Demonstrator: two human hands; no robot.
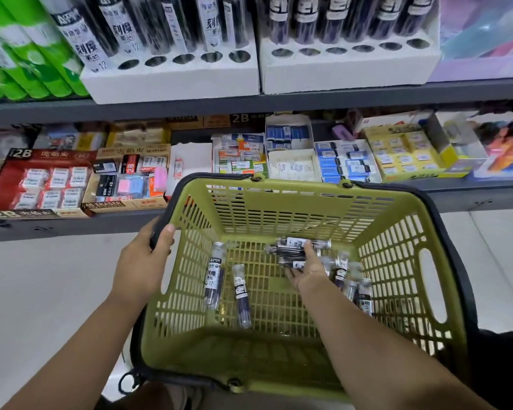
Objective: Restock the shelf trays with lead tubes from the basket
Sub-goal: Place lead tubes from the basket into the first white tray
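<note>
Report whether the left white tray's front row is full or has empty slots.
Not full. The left white tray shows five empty holes along its front row; lead tubes stand in the rows behind.

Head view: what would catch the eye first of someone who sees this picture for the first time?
The green basket fills the lower middle, its left edge held by the left hand. Inside it, the right hand holds a bundle of lead tubes, with loose tubes lying on the basket floor on both sides. Above, on the upper shelf, two white trays show a front row of empty holes.
</note>
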